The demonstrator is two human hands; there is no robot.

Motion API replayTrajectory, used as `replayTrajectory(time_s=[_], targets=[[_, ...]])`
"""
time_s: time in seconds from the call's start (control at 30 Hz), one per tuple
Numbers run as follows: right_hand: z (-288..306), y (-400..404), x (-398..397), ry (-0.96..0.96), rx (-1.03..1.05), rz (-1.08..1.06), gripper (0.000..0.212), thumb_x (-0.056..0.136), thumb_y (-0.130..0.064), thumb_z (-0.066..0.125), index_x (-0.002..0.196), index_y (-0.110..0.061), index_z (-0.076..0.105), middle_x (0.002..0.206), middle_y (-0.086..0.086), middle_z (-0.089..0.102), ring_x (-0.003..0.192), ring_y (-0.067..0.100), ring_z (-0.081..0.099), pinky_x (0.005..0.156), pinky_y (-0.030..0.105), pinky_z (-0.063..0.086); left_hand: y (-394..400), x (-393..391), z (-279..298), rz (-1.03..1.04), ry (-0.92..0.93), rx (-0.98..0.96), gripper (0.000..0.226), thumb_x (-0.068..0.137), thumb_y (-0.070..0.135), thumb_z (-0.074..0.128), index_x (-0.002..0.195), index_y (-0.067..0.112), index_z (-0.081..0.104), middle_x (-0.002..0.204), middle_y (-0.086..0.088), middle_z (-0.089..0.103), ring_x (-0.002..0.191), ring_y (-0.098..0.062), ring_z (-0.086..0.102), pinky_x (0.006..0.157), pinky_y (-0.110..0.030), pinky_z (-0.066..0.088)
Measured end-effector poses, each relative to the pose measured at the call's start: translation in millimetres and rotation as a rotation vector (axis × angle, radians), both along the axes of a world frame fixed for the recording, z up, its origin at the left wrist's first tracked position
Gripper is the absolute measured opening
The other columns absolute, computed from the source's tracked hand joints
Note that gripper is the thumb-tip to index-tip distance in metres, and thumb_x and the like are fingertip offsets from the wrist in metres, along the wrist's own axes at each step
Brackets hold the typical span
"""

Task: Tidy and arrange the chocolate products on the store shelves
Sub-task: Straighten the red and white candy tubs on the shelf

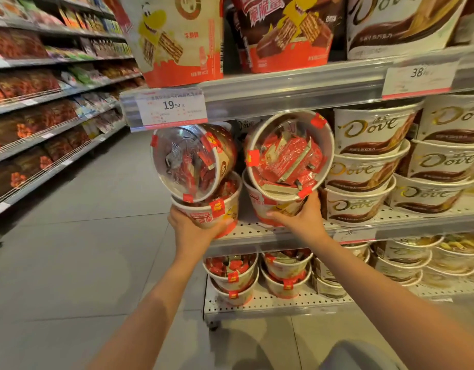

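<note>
Gripping the lower wafer tub (217, 212) at the shelf's (257, 233) left end, the left hand (193, 225) curls round its base; a tilted tub (190, 161) leans on top, overhanging the open aisle floor (97, 249). Right hand (300, 217) wraps the next stack's bottom tub (268, 206), tilted tub (289, 153) above, w/ Dove tubs (369, 166) packed tight just right.

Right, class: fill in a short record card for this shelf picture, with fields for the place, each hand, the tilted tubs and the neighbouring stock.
place: shop aisle, middle shelf
left hand: grips the lower left wafer tub
right hand: grips the lower right wafer tub
tilted tubs: one on each lower tub, left and right, clear lids facing the camera
neighbouring stock: stacked Dove tubs to the right
price tag: 19.90
</note>
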State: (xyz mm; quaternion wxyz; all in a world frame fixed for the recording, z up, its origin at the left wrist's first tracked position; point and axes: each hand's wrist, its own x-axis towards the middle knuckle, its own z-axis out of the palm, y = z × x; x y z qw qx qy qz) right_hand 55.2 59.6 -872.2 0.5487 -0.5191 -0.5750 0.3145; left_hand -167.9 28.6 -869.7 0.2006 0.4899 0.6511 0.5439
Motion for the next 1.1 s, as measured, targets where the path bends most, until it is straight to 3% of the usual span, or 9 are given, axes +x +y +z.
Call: replayTrajectory(time_s=[0.1, 0.23, 0.33, 0.47, 0.57, 0.67, 0.8, 0.97, 1.1], targets=[[3.6, -21.0, 4.4, 0.023, 0.01, -0.056, 0.123, 0.039, -0.065, 0.083, 0.14, -0.016, 0.033, 0.137, 0.001, 0.045, 0.128, 0.016, 0.043, 0.105, 0.039, 0.041, -8.4, -8.2, 7.4, -0.031, -0.021, -0.002, 0.131, 0.037, 0.053, 0.085, 0.143, 0.021, 0.015, 0.146, -0.004, 0.027, 0.133, -0.02, 0.034, 0.107, -0.039, 0.036], [11.9, -44.5, 10.2, 0.099, 0.071, -0.165, 0.106, 0.058, -0.039, 0.086, 0.142, -0.014, 0.025, 0.142, 0.002, 0.036, 0.129, 0.013, 0.038, 0.103, 0.022, 0.031, -14.8, -12.3, 36.6, 0.041, -0.056, 0.15, 0.142, 0.037, 0.06, 0.076, 0.148, 0.024, -0.004, 0.157, -0.003, 0.007, 0.143, -0.016, 0.013, 0.112, -0.033, 0.02], [24.2, -48.3, 8.1, 0.076, 0.159, -0.199, 0.116, 0.058, -0.038, 0.086, 0.146, -0.018, 0.014, 0.147, 0.0, 0.028, 0.133, 0.008, 0.029, 0.104, 0.018, 0.026, -7.5, -13.7, 61.5, 0.03, 0.053, 0.187, 0.145, 0.037, 0.056, 0.078, 0.148, 0.025, -0.01, 0.157, -0.003, 0.0, 0.143, -0.016, 0.01, 0.111, -0.032, 0.019], [37.6, -38.9, 1.3, -0.031, 0.199, -0.19, 0.134, 0.05, -0.048, 0.087, 0.149, -0.021, 0.001, 0.156, 0.002, 0.013, 0.143, 0.014, 0.015, 0.114, 0.029, 0.019, -3.1, -9.3, 75.4, 0.003, 0.23, 0.134, 0.152, 0.033, 0.053, 0.082, 0.145, 0.03, -0.017, 0.156, -0.004, -0.009, 0.145, -0.022, 0.002, 0.116, -0.044, 0.015], [45.3, -32.5, -3.7, -0.06, 0.216, -0.17, 0.139, 0.048, -0.045, 0.09, 0.149, -0.024, -0.004, 0.155, 0.0, 0.012, 0.14, 0.008, 0.015, 0.111, 0.024, 0.019, -0.3, -8.3, 79.9, 0.014, 0.267, 0.068, 0.155, 0.029, 0.058, 0.08, 0.143, 0.033, -0.022, 0.156, -0.008, -0.017, 0.145, -0.025, -0.003, 0.115, -0.047, 0.012], [48.1, -29.1, -5.9, -0.158, 0.209, -0.176, 0.144, 0.046, -0.049, 0.089, 0.148, -0.029, -0.011, 0.153, 0.004, 0.008, 0.14, 0.017, 0.017, 0.108, 0.028, 0.024, 3.9, -8.3, 82.8, 0.005, 0.279, 0.021, 0.154, 0.034, 0.058, 0.084, 0.143, 0.033, -0.022, 0.157, -0.008, -0.008, 0.144, -0.028, 0.004, 0.114, -0.054, 0.018], [50.4, -27.7, -10.0, -0.281, 0.244, -0.209, 0.142, 0.046, -0.056, 0.085, 0.144, -0.039, -0.016, 0.151, 0.013, 0.005, 0.139, 0.03, 0.021, 0.11, 0.043, 0.032, 2.4, -0.8, 82.0, 0.036, 0.312, 0.045, 0.146, 0.044, 0.048, 0.089, 0.145, 0.032, -0.014, 0.149, -0.009, 0.007, 0.14, -0.028, 0.015, 0.111, -0.046, 0.028], [51.1, -28.9, -9.9, -0.296, 0.35, -0.206, 0.119, 0.054, -0.053, 0.082, 0.146, -0.042, 0.007, 0.141, 0.015, 0.018, 0.131, 0.034, 0.033, 0.107, 0.04, 0.037, -10.0, 5.1, 88.1, 0.07, 0.262, 0.221, 0.133, 0.049, 0.042, 0.089, 0.146, 0.032, 0.0, 0.144, -0.009, 0.017, 0.136, -0.022, 0.021, 0.099, -0.028, 0.027], [71.6, -32.9, 2.8, -0.282, 0.401, -0.169, 0.099, 0.053, -0.061, 0.075, 0.14, -0.035, 0.035, 0.133, 0.01, 0.028, 0.125, 0.027, 0.037, 0.105, 0.032, 0.037, -18.0, 0.4, 104.4, 0.08, 0.291, 0.284, 0.124, 0.044, 0.056, 0.086, 0.144, 0.028, 0.017, 0.142, -0.004, 0.026, 0.134, -0.018, 0.026, 0.103, -0.029, 0.028]])
